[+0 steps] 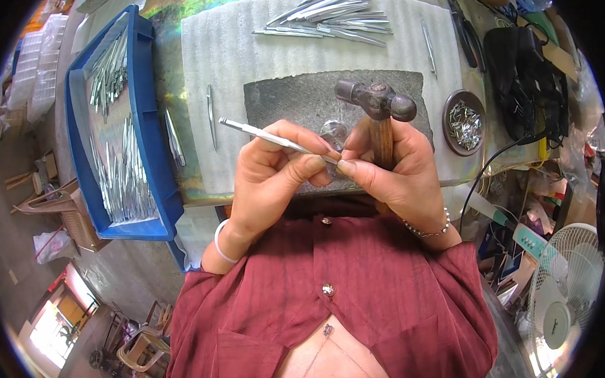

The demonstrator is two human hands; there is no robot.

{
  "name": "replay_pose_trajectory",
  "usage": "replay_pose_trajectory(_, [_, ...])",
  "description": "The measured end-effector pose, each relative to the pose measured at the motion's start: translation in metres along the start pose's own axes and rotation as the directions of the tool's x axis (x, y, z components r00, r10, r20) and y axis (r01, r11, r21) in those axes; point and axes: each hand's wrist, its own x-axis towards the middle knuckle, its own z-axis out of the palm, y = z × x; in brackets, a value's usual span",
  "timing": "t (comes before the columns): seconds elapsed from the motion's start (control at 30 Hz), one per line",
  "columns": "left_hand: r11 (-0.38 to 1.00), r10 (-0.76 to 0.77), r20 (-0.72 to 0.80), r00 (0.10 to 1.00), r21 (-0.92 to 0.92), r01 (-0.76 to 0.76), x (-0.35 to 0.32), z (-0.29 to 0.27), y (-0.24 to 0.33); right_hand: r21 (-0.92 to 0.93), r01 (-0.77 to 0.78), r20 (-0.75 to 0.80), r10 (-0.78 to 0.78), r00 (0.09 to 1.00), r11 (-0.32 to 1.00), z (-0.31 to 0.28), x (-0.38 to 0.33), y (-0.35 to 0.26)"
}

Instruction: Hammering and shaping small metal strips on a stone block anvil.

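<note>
My left hand [276,171] pinches a thin silver metal tool [267,136] that points up and left. My right hand [394,169] grips a hammer [377,104] with a wooden handle and a dark ball-peen head held upright; its thumb and forefinger also touch the near end of the thin tool. Both hands meet above a dark stone slab [300,98] with a small shiny round piece [333,131] just behind the fingers. The slab lies on a white foam mat [227,57].
A pile of silver metal tools [337,18] lies at the mat's far edge. A blue tray [147,114] with several more stands at the left. A round dish of metal scraps [464,122], a black bag [530,77] and a white fan [561,301] are at the right.
</note>
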Motion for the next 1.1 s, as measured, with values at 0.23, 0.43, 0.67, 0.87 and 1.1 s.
replay_pose_trajectory(0.23, [0.902,-0.148,-0.02,0.989,-0.413,0.127,-0.003,-0.008,-0.006,0.14,-0.115,-0.041,0.122,0.992,0.984,-0.012,-0.004,0.003])
replay_pose_trajectory(0.43, [0.975,-0.049,-0.113,0.992,-0.22,0.023,-0.002,-0.012,-0.005,-0.614,0.107,0.014,-0.125,0.992,0.782,-0.007,0.0,0.007])
replay_pose_trajectory(0.67, [0.997,-0.004,-0.15,0.989,0.08,0.016,-0.003,-0.004,-0.004,-0.75,0.241,0.085,-0.271,0.959,0.616,-0.001,0.012,0.022])
replay_pose_trajectory(0.87, [0.977,0.021,-0.152,0.988,0.214,0.012,-0.001,0.0,-0.008,-0.79,0.158,0.025,-0.227,0.973,0.592,0.003,0.009,0.021])
replay_pose_trajectory(1.1, [0.922,0.086,-0.142,0.986,0.387,-0.025,0.002,0.001,-0.012,-0.65,0.21,0.012,-0.266,0.964,0.73,-0.009,0.003,0.022])
